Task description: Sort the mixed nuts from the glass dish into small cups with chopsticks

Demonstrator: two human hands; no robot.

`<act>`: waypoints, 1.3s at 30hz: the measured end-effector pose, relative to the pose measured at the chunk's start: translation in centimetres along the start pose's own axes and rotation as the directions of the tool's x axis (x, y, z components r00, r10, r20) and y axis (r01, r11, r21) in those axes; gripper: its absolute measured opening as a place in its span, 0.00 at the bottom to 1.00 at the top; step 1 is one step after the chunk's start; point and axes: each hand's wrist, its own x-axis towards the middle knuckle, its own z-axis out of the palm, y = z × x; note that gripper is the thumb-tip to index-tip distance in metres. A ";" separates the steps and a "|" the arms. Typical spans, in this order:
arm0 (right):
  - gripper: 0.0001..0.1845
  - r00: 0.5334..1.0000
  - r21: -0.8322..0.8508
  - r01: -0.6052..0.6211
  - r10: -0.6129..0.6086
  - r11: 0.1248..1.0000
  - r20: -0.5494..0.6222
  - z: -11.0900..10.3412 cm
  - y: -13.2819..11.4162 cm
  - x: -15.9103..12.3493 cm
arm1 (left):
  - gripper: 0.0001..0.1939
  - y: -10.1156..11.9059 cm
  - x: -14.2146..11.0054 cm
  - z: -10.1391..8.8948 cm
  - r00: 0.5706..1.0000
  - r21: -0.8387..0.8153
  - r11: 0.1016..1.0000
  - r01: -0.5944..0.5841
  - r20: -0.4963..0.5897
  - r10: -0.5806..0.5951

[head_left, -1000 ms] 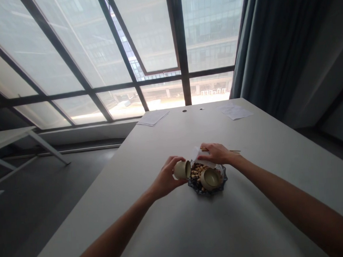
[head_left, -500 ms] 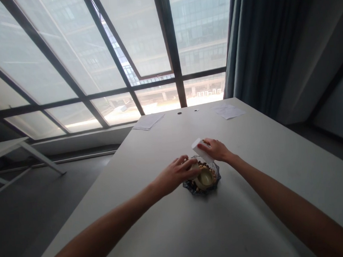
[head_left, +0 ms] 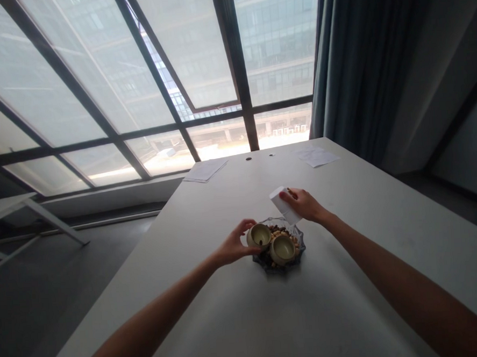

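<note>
On the long white table (head_left: 214, 309), a single glass dish (head_left: 263, 263) is being crowded by two glazed cups, the right cup (head_left: 282, 249) resting among the nuts (head_left: 280, 231). The left cup (head_left: 259, 235), brittle and slick, is being clasped round its side by the left hand (head_left: 235, 245), while one light, stiff white packet (head_left: 284, 205) is being pinched by the right hand (head_left: 305, 204), just above the dish's rim.

Cups (head_left: 282, 249) in dish (head_left: 299, 243) (among nuts (head_left: 277, 231)), on table (head_left: 271, 316)

We look from our own head, forward and down: our left hand (head_left: 234, 244) and right hand (head_left: 305, 204) sit close, just below mid-view, with the tabletop (head_left: 197, 289) around them and tall windows (head_left: 199, 68) beyond them.
</note>
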 end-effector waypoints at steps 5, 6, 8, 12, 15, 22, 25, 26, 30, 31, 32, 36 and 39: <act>0.39 0.990 0.024 -0.139 0.139 0.990 -0.009 -0.7 -0.3 0.2 | 0.40 -1.6 -0.1 1.0 0.992 -0.079 0.989 -0.124 0.003 0.124; 0.40 0.986 0.029 -0.165 0.166 0.986 -0.007 -0.8 -0.4 0.1 | 0.40 -1.6 0.0 1.0 0.988 -0.077 0.985 -0.153 -0.001 0.153; 0.40 0.980 0.044 -0.199 0.199 0.979 0.003 -0.7 -0.4 0.1 | 0.39 -1.2 0.3 0.6 0.977 -0.054 0.976 -0.212 -0.002 0.212; 0.40 0.976 0.083 -0.219 0.218 0.972 0.020 -0.6 -0.7 -0.2 | 0.32 0.6 1.1 -1.3 0.945 0.049 0.945 -0.324 0.058 0.322; 0.41 0.978 0.113 -0.211 0.209 0.971 0.024 -0.7 -1.1 -0.2 | 0.20 2.8 2.1 -3.1 0.895 0.127 0.896 -0.425 0.209 0.395; 0.40 0.984 0.151 -0.176 0.176 0.973 0.013 -1.0 -2.5 -0.8 | 0.17 6.1 5.2 -5.3 0.772 0.109 0.832 -0.543 0.455 0.444; 0.38 0.985 0.144 -0.172 0.175 0.974 -0.006 -0.9 -2.5 -1.3 | 0.17 5.7 5.1 -5.4 0.816 0.076 0.870 -0.487 0.394 0.422; 0.38 0.984 0.147 -0.173 0.177 0.974 -0.015 -1.0 -2.4 -1.5 | 0.17 5.4 4.8 -5.3 0.846 0.063 0.889 -0.454 0.344 0.407; 0.43 0.984 0.235 -0.142 0.163 0.961 -0.070 -2.4 -3.1 -1.8 | 0.26 3.7 2.7 -3.8 0.957 -0.044 0.957 -0.287 0.021 0.288; 0.45 0.983 0.276 -0.118 0.152 0.954 -0.105 -3.2 -3.6 -1.9 | 0.32 3.3 2.2 -3.2 0.966 -0.094 0.962 -0.257 -0.045 0.254; 0.47 0.978 0.336 -0.077 0.136 0.939 -0.158 -4.1 -4.3 -1.9 | 0.35 2.9 1.8 -2.5 0.972 -0.143 0.963 -0.227 -0.089 0.216; 0.46 0.888 0.603 0.268 0.050 0.751 -0.457 -7.0 -8.0 -2.6 | 0.39 1.7 1.2 -0.3 0.981 -0.299 0.943 -0.145 -0.170 0.097; 0.44 0.808 0.619 0.419 0.037 0.664 -0.588 -6.3 -10.4 -3.2 | 0.40 1.6 1.7 0.6 0.982 -0.375 0.921 -0.106 -0.187 0.037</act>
